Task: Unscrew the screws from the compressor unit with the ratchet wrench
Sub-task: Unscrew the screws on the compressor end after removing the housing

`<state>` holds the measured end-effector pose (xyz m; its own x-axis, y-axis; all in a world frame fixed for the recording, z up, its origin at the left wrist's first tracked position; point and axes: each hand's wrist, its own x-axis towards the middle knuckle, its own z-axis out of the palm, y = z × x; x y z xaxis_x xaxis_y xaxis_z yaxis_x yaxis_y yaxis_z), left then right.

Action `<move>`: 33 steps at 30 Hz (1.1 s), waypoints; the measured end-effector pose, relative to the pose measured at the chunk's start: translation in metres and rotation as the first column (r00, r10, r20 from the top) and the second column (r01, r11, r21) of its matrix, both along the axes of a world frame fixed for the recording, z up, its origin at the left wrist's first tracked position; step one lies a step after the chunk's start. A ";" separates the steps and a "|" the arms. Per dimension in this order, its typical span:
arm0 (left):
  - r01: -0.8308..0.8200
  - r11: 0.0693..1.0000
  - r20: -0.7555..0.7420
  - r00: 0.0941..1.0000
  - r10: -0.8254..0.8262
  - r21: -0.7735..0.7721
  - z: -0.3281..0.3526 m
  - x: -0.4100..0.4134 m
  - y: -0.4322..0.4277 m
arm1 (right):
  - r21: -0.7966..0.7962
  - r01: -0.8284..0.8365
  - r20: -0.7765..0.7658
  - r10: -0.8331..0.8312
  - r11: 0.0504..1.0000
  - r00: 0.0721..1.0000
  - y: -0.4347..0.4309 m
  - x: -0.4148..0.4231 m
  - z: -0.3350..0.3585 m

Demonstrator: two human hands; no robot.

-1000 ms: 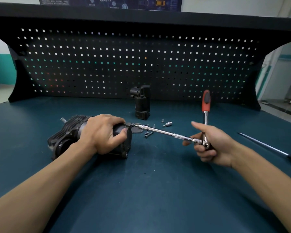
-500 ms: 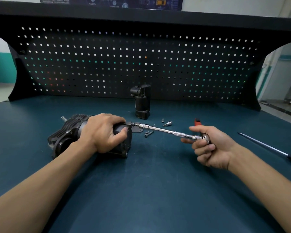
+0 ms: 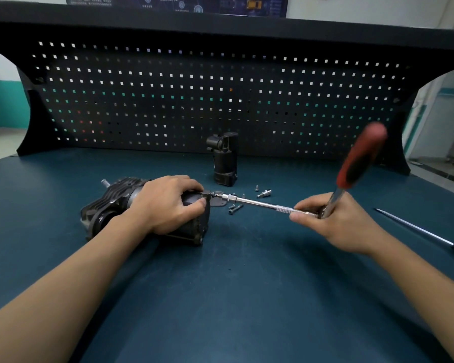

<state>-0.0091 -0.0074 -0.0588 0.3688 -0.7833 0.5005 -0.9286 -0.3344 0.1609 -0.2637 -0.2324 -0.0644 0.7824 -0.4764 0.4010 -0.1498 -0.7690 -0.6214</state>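
The compressor unit (image 3: 110,203) lies on its side on the dark blue table (image 3: 247,297), left of centre, with its finned end to the left. The left hand (image 3: 165,203) rests over the top of the unit and grips it – fingers curled over the far side, thumb pressed against the near right edge.

The ratchet wrench (image 3: 358,159) is engaged at the right end of the unit through a long silver extension bar (image 3: 257,203). The bar runs from the unit's right face, to the right and slightly nearer, to the wrench head. The right hand (image 3: 336,221) is closed around the wrench head and the knurled end of the bar, with fingertips pinching the bar. The red and black handle stands up and tilts to the right – it is blurred.

Loose dark screws (image 3: 235,208) lie on the table just under the bar. A small silver socket (image 3: 264,193) and one more small screw (image 3: 257,188) lie just beyond it. A black cylindrical part (image 3: 224,162) stands upright farther back, near the black pegboard (image 3: 220,100). A screwdriver (image 3: 414,229) with a yellow and black handle lies at the right edge, well apart from the right hand.
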 end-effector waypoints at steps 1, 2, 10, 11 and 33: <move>-0.002 1.000 -0.001 1.000 0.002 0.004 0.000 0.001 0.000 | -0.072 -0.010 0.007 0.011 0.997 1.000 -0.001 0.001 -0.001; -0.004 1.000 -0.002 1.000 0.004 0.005 0.000 0.002 0.001 | -0.162 -0.028 0.010 0.030 0.986 1.000 -0.003 0.002 -0.003; -0.017 1.000 0.021 1.000 0.018 -0.010 -0.001 0.000 0.001 | -0.508 0.002 0.032 0.017 0.861 0.999 -0.011 -0.001 -0.001; -0.019 1.000 0.031 0.999 0.019 -0.018 0.000 -0.001 0.001 | -0.489 0.013 0.031 0.003 0.872 1.000 -0.010 -0.001 -0.001; -0.033 0.997 0.063 0.997 0.037 -0.067 0.003 -0.013 0.006 | 0.858 0.150 -0.216 0.079 0.490 0.973 0.009 0.009 0.007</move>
<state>-0.0224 -0.0011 -0.0553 0.3606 -0.7352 0.5740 -0.9257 -0.3573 0.1240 -0.2550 -0.2230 -0.0570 0.7595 -0.5198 -0.3911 -0.3693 0.1504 -0.9171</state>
